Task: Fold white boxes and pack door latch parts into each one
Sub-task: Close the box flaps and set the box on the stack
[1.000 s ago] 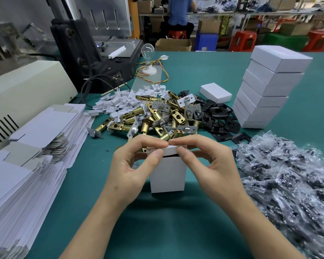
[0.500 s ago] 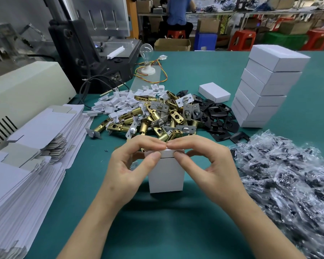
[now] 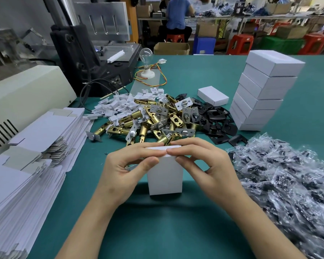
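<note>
At six o'clock, the left hand [image 3: 123, 171] and right hand [image 3: 209, 165] are pinching the top edges of the white box [image 3: 165, 179], probably light, crushable card.

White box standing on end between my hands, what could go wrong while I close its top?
The white box stands on a narrow end, held only at its top by the left hand and right hand; it might tip or its flap crease. The stack of boxes sits staggered, so a knock could topple it.

Both hands [image 3: 123, 171] [image 3: 208, 165] pinching upright white box [image 3: 165, 176] top.
</note>
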Tool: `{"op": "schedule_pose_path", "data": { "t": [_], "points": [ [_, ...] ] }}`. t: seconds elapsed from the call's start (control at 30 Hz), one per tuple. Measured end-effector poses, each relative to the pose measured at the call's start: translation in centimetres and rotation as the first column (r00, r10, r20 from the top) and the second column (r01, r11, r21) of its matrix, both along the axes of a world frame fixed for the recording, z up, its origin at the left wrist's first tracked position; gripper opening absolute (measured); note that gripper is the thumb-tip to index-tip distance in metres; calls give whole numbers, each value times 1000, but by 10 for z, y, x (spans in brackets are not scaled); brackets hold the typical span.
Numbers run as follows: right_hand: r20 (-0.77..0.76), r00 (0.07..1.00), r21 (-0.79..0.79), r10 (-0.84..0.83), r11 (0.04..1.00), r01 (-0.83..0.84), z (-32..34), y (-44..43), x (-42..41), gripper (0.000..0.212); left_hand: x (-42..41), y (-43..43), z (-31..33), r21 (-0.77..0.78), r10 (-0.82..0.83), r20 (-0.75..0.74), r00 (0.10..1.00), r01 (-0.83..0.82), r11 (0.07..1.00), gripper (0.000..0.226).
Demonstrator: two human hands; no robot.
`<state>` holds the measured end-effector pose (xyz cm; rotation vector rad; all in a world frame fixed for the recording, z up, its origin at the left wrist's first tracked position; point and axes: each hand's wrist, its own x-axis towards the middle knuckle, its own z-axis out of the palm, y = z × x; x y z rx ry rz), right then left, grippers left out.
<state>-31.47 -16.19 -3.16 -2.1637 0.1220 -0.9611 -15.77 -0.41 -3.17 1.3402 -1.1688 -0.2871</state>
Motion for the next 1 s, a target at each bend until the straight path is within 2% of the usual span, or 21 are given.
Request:
{"op": "schedule_pose_path", "data": {
  "t": [0.13, 0.3, 0.37, 0.43, 0.47, 0.6, 0.7, 0.77, 0.83, 0.93, 1.0],
  "points": [
    [4, 1000, -16, -16, 1000, 16, -1, -1, 0, 20, 3, 0, -2, 46, -32, -14, 999, 32, 998, 24],
    [15, 999, 19, -31, 999, 31, 0, 2, 2, 20, 0, 1, -2, 72, 9, -32, 999, -6, 997, 25],
    [22, 999, 58, -37, 998, 36, -1, 3, 2, 19, 2, 2, -3, 175, 3, -67, 998, 9, 985, 36],
    [20, 998, 78, -65, 995, 63, 0, 3, 1, 21, 3, 3, -5, 325, -64, -112, 992, 97, 941, 56],
    [18, 996, 87, -83, 993, 81, 0, 4, 1, 23, 4, 2, -6, 370, -73, -118, 990, 112, 922, 58],
    [23, 972, 171, -235, 959, 227, 4, 10, -3, 31, 3, -4, -10, 333, 22, -229, 973, 57, 941, 49],
    [-35, 945, 40, -326, 944, 327, 14, 22, -6, 54, -2, -9, -12, 249, 123, -377, 918, -27, 968, 47],
    [-173, 937, -142, -304, 949, 282, 21, 33, -4, 76, -6, -12, -12, 200, 154, -474, 867, -64, 978, 46],
    [-325, 890, -290, -319, 930, 227, 27, 43, 1, 88, -11, -14, -13, 176, 152, -536, 831, -66, 982, 51],
    [-388, 824, -397, -413, 882, 255, 37, 50, 10, 82, -17, -15, -12, 164, 122, -589, 799, -29, 986, 45],
    [-400, 806, -430, -437, 866, 256, 48, 47, 13, 78, -18, -14, -9, 102, 8, -674, 739, 83, 991, 51]
  ]
}}
